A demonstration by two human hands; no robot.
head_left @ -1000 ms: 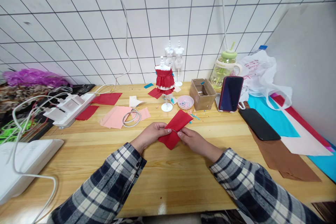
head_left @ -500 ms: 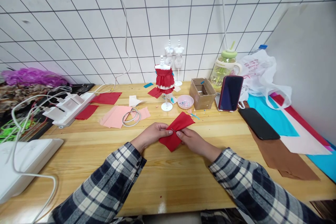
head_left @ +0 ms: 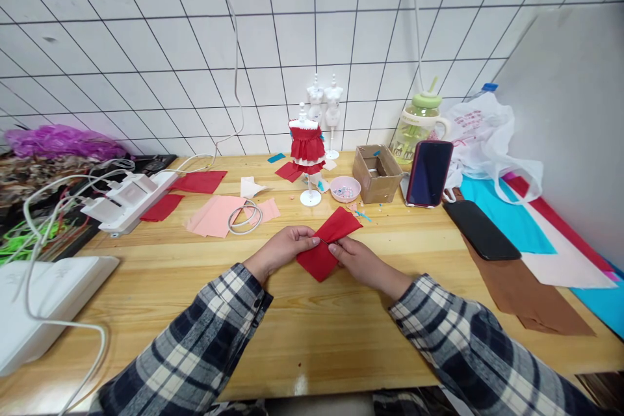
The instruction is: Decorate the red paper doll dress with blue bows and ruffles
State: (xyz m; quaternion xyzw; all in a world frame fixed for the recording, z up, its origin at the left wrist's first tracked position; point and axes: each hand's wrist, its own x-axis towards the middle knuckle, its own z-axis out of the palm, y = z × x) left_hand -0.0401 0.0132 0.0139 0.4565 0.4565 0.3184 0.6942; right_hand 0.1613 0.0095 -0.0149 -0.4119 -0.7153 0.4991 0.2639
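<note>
Red cloth [head_left: 330, 233], just below the frame's centre, slants lengthwise from lower left to upper right between the left hand [head_left: 285, 248] and right hand [head_left: 359, 260], each pinching it near its gathered middle.

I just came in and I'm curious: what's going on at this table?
A person in plaid sleeves holds a piece of red cloth over the table, with the left hand and right hand pinching it near its middle. Something thin, too small to identify, shows between them. Farther back stands a small dress form dressed in red and white.
</note>
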